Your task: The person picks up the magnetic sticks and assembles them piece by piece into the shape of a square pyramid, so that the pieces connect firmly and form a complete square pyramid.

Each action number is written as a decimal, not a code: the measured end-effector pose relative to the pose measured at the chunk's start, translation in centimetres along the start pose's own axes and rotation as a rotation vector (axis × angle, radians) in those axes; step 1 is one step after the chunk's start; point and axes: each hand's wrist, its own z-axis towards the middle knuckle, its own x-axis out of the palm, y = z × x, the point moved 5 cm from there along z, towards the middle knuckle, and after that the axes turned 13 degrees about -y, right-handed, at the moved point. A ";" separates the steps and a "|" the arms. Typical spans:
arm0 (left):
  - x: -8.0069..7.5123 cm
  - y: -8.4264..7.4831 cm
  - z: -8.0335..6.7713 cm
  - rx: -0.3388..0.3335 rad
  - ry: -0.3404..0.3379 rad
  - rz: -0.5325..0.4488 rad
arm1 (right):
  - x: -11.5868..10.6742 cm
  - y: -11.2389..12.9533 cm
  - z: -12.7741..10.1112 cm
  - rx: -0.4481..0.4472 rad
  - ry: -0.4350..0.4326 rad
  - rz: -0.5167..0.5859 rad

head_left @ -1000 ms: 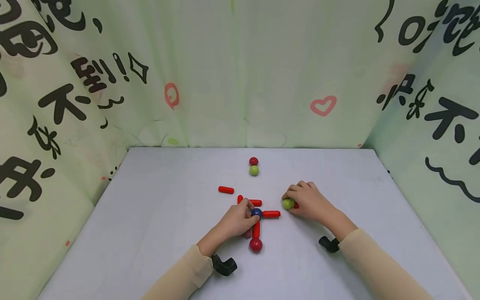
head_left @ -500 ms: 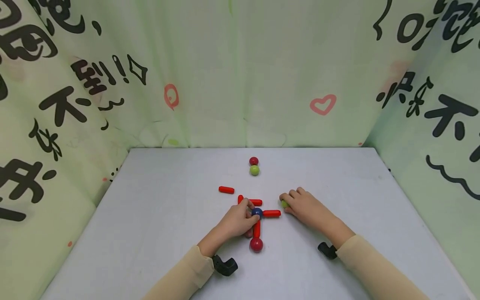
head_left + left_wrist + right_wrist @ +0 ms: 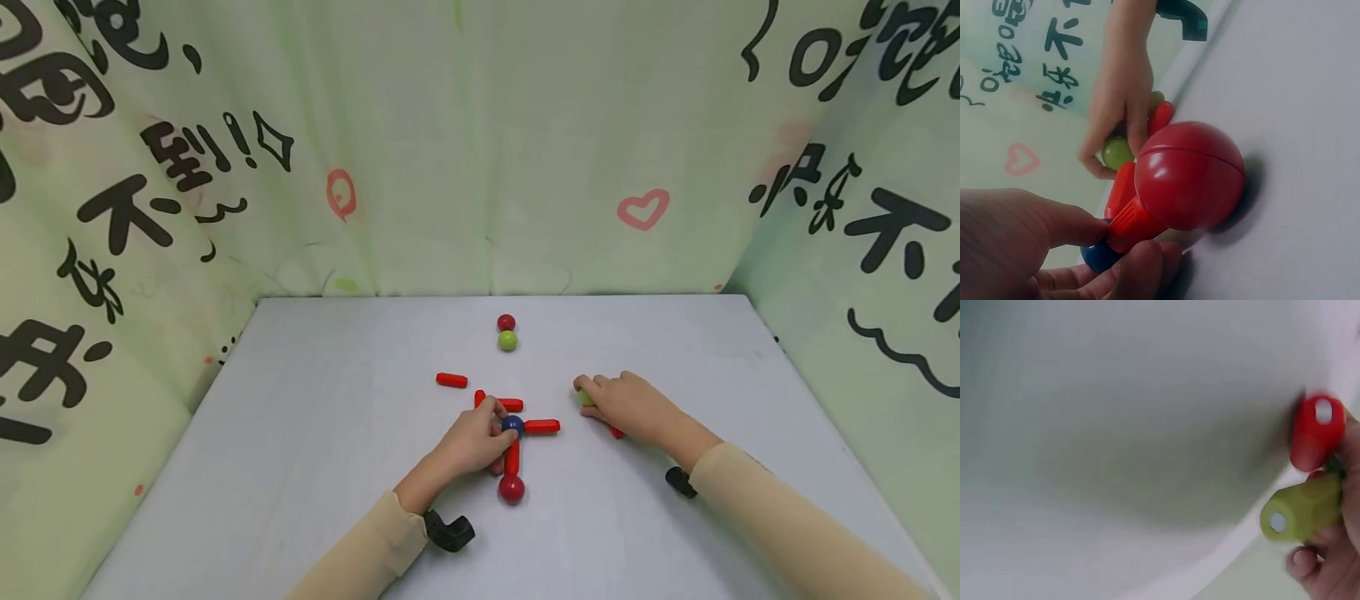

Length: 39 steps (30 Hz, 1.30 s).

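My left hand [image 3: 471, 437] pinches a blue ball [image 3: 513, 425] of a toy built from balls and rods. From it one red rod [image 3: 542, 427] points right, and another red rod [image 3: 512, 458] runs toward me to a red ball [image 3: 512, 489], which looms large in the left wrist view. To the right, my right hand [image 3: 633, 407] grips a green ball [image 3: 586, 399] joined with rods. A red rod [image 3: 1317, 434] and a yellow-green rod [image 3: 1304, 509] with metal ends show beside that palm in the right wrist view; their joints are partly hidden.
A loose red rod [image 3: 452, 380] lies beyond my left hand, with another red rod [image 3: 512, 405] nearer the blue ball. At the back, a red ball [image 3: 506, 322] and a green ball [image 3: 507, 341] sit together on the white table [image 3: 337, 375]. Curtains surround its sides.
My right hand shifted slightly left, then back right, away from the red rod on the blue ball; a red rod end now shows under its palm. The left hand stays put.
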 end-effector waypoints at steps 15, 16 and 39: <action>0.0 -0.2 -0.1 -0.007 -0.005 0.010 | -1.4 3.4 0.4 0.123 0.059 0.143; 0.0 -0.2 -0.1 -0.005 -0.004 0.013 | -1.3 3.6 0.3 0.132 0.069 0.156; -1.3 -3.7 -0.6 0.379 -0.042 0.623 | -3.8 0.6 -3.4 0.453 -0.062 0.204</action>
